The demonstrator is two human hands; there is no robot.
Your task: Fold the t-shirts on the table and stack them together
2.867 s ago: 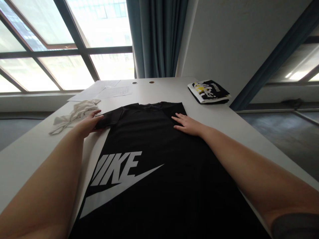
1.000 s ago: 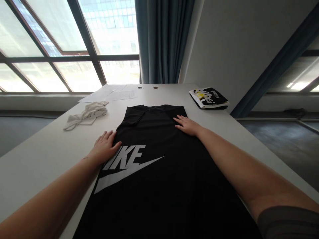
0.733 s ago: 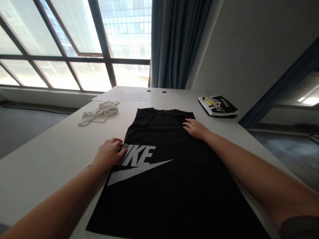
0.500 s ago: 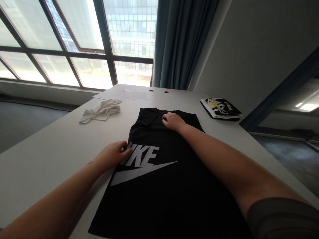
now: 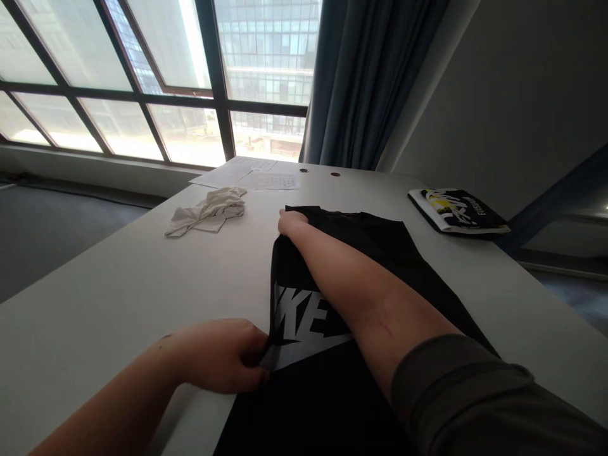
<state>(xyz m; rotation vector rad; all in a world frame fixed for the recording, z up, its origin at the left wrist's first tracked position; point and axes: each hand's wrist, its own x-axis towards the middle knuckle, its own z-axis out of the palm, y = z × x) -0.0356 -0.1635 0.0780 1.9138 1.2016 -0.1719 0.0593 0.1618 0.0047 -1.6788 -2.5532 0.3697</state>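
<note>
A black T-shirt [image 5: 380, 237] with a grey printed logo lies lengthwise on the white table, its neck end away from me. My left hand [image 5: 225, 356] pinches its left edge beside the print, and the cloth lifts slightly there. Reaching across the shirt, my right hand [image 5: 291, 221] grips the far left corner near the shoulder. The fingertips of that hand are partly hidden behind the cloth. My right forearm covers part of the logo and the middle of the shirt.
On the white table [image 5: 118, 285], a crumpled off-white cloth [image 5: 209, 211] lies to the left. Printed papers [image 5: 247, 174] rest at the far edge near two cable holes. A folded black-and-white garment [image 5: 458, 212] sits at the right. Behind stand a blue curtain [image 5: 365, 82] and windows.
My right hand has moved left from the shirt's chest to its far left corner. My left hand has slid nearer to me along the left edge. The view has shifted slightly left.
</note>
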